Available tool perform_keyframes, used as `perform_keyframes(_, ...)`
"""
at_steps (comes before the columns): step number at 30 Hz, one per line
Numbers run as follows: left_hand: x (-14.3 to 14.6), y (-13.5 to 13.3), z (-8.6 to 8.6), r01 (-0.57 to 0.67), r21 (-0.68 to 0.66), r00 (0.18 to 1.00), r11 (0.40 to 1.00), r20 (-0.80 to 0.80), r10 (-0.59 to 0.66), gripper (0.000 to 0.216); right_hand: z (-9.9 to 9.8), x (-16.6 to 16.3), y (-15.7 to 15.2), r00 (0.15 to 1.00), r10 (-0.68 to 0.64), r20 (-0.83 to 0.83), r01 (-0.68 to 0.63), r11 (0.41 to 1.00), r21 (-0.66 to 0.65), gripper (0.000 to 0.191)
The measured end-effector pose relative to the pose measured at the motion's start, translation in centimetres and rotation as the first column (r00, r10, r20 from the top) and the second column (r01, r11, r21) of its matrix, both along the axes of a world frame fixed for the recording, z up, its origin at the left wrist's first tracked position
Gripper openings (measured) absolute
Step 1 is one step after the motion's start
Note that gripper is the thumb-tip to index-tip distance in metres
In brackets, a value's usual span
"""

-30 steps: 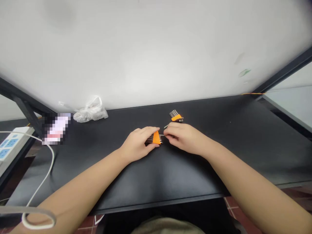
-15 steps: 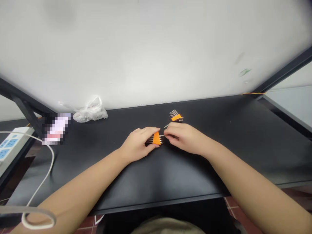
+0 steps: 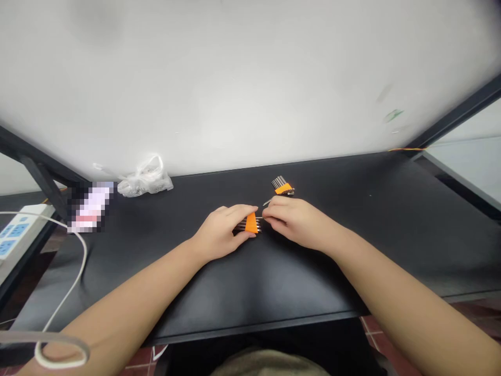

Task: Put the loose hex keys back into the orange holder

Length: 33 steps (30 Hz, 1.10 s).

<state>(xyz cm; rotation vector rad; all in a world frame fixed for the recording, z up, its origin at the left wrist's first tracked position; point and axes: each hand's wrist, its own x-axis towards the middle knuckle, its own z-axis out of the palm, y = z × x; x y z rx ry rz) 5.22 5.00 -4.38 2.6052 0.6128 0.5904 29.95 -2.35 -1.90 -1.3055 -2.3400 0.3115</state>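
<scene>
My left hand (image 3: 225,232) is closed round an orange holder (image 3: 251,223), with thumb and fingers on its two opposite edges. Several thin metal bits, perhaps drill bits, run through the holder and stick out on both sides. My right hand (image 3: 295,222) pinches the end of one thin metal rod (image 3: 260,218) at the holder's right side. Its fingertips hide part of the rod. Just above that hand, the slim tip of another metal piece (image 3: 267,202) shows. A second orange holder (image 3: 284,188), full of dark metal bits, lies on the black table behind my right hand.
A tied clear plastic bag (image 3: 145,180) lies by the white wall (image 3: 242,94). Left of it is a pixelated, pinkish item (image 3: 92,206). A white power strip (image 3: 19,235) and a looping white cable (image 3: 84,256) are at the left edge of the black table (image 3: 422,219).
My right hand has shifted very slightly to the left, still pinching the thin rod. My left hand and both orange holders stay in place.
</scene>
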Motion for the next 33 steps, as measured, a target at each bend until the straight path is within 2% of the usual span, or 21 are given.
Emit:
perform_keyframes(7, 0.2, 0.0, -0.1, -0.012, 0.008, 1.000, 1.000, 0.001, 0.012, 0.054, 0.5, -1.0, -0.9, 0.995, -0.064, 0.080, 0.064, 0.998, 0.009, 0.020)
perform_keyframes(12, 0.4, -0.3, 0.3, 0.007, -0.012, 1.000, 1.000, -0.024, -0.008, 0.046, 0.6, -1.8, -0.7, 0.990, -0.007, -0.143, 0.001, 0.999, -0.042, 0.016)
perform_keyframes(15, 0.4, -0.3, 0.4, 0.011, -0.022, 1.000, 1.000, -0.026, -0.011, 0.045, 0.3, -2.1, -0.4, 0.961, -0.020, -0.275, 0.002, 0.998, -0.064, 0.018)
perform_keyframes(18, 0.3, -0.2, 0.4, 0.006, -0.017, 1.000, 1.000, -0.009, -0.006, 0.048, -0.2, -2.3, -0.2, 0.920, -0.061, -0.386, 0.017, 0.993, -0.116, 0.020)
perform_keyframes(21, 0.2, -0.2, 0.4, -0.002, -0.009, 1.000, 1.000, 0.008, 0.002, 0.048, -0.8, -2.4, 0.0, 0.848, -0.113, -0.518, -0.006, 0.975, -0.223, 0.020)
perform_keyframes(25, 0.1, -0.3, 0.4, 0.002, -0.011, 1.000, 1.000, 0.017, -0.002, 0.048, -1.4, -2.4, 0.3, 0.720, -0.210, -0.661, -0.104, 0.909, -0.403, 0.018)
perform_keyframes(27, 0.1, -0.3, 0.3, 0.002, -0.015, 1.000, 1.000, 0.025, -0.002, 0.049, -1.5, -2.3, 0.4, 0.693, -0.249, -0.677, -0.119, 0.886, -0.449, 0.016)
perform_keyframes(30, 0.1, -0.3, 0.2, 0.000, -0.019, 0.999, 1.000, 0.044, 0.001, 0.050, -1.3, -2.0, 0.6, 0.763, -0.252, -0.596, -0.041, 0.900, -0.433, 0.014)
perform_keyframes(33, 0.0, -0.2, 0.2, -0.003, -0.011, 0.998, 1.000, 0.062, 0.004, 0.051, -1.0, -0.9, 0.8, 0.910, -0.211, -0.357, 0.116, 0.956, -0.268, 0.012)
